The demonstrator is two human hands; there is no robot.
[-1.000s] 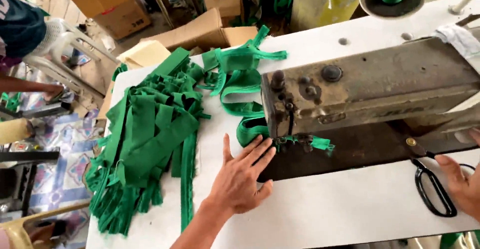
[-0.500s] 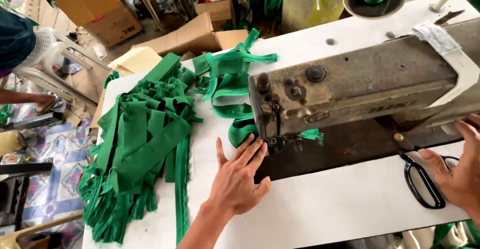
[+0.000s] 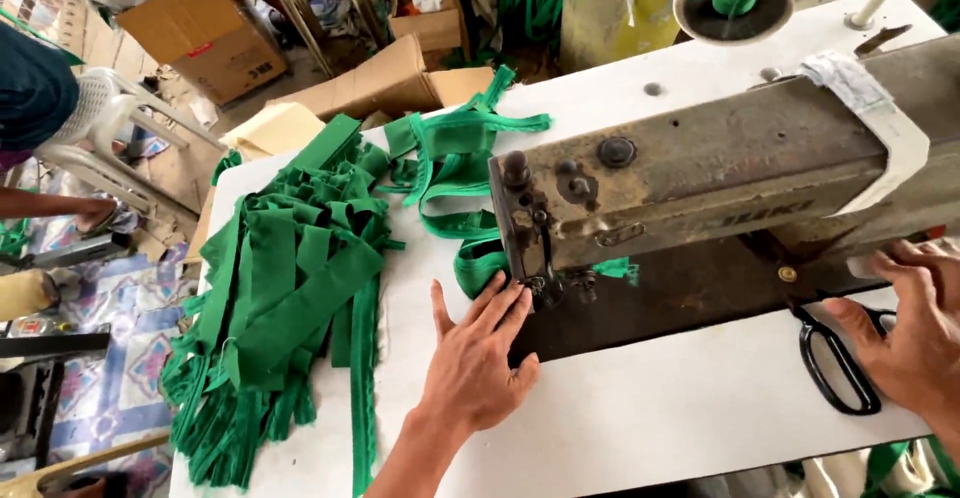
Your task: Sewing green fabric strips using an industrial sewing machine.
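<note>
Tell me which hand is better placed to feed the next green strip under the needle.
Likely the left hand: it lies flat beside the needle, near the green strips. The right hand rests by the scissors.

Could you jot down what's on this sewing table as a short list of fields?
Left hand: flat on the white table, fingertips at the needle area
Right hand: resting by the black scissors
Machine: worn sewing machine
Cloth: green strip under the needle, pile of green strips to the left
Behind: cardboard boxes
</note>
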